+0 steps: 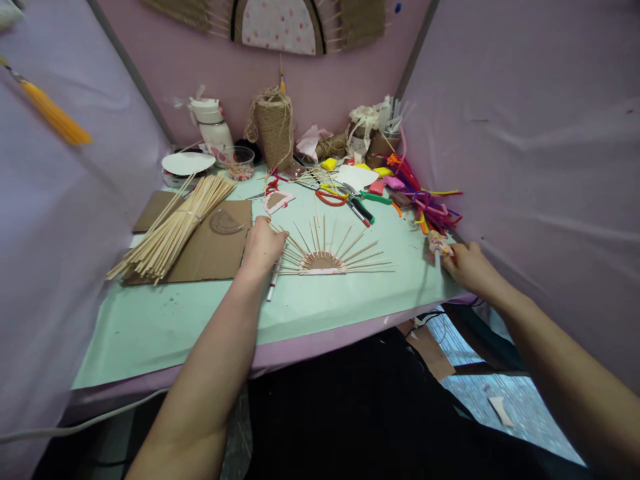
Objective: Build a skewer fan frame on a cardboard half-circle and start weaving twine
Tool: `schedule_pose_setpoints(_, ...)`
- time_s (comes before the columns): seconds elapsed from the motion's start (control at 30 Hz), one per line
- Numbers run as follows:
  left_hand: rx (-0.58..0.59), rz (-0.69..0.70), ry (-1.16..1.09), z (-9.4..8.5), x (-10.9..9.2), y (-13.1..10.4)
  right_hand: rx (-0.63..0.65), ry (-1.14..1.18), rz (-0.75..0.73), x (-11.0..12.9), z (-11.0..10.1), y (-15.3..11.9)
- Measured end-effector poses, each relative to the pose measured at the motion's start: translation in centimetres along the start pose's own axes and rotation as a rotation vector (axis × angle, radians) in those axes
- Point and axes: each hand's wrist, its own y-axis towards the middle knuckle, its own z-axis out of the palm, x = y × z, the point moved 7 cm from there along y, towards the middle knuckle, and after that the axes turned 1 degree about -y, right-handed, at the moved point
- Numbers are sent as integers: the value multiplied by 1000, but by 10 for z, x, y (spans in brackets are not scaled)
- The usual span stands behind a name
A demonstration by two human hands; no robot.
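A half-round cardboard piece (321, 262) with thin sticks fanned out from its curved edge lies flat at the middle of the table. My left hand (264, 245) is at the left end of the fan, its fingers closed near the outer sticks; what they hold is too small to make out. Beside that hand a pen-like white stick (273, 283) lies on the table. At the right edge of the table my right hand (467, 265) grips a crumpled, pinkish object with a pale tip (439, 245).
On the left, a bundle of wooden sticks (175, 230) rests on cardboard (220, 257) near a protractor (225, 223). Pliers (361, 205), scissors (331, 196) and colourful pipe cleaners (433, 203) lie behind the fan. A twine cone (275, 130) and white bottle (214, 127) stand at the back.
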Motion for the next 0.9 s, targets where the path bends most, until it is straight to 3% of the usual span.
schedule_pose_setpoints(0.13, -12, -12, 326, -5, -4, -1, 60, -198, -35, 1, 5, 2)
schedule_pose_setpoints(0.27, 19, -18, 508, -6, -8, 1, -24, -322, 33, 20, -38, 2)
schedule_pose_setpoints(0.33, 42, -15, 561, -5, -10, 2, -119, -258, -92, 57, -66, 4)
schedule_pose_setpoints(0.47, 80, -22, 611, -5, -12, 5, -255, -95, -520, 167, -101, 4)
schedule_pose_setpoints(0.57, 98, -28, 632, -5, -12, 6, -161, -99, -691, 239, -94, 6)
schedule_pose_setpoints(0.67, 105, -11, 659, -3, -11, 7, -67, -109, -779, 284, -75, 8)
schedule_pose_setpoints(0.77, 108, 3, 681, -2, -11, 9, -1, -113, -816, 300, -57, 8)
schedule_pose_setpoints(0.9, 133, 1, 715, -1, -12, 10, 37, -95, -820, 295, -43, 6)
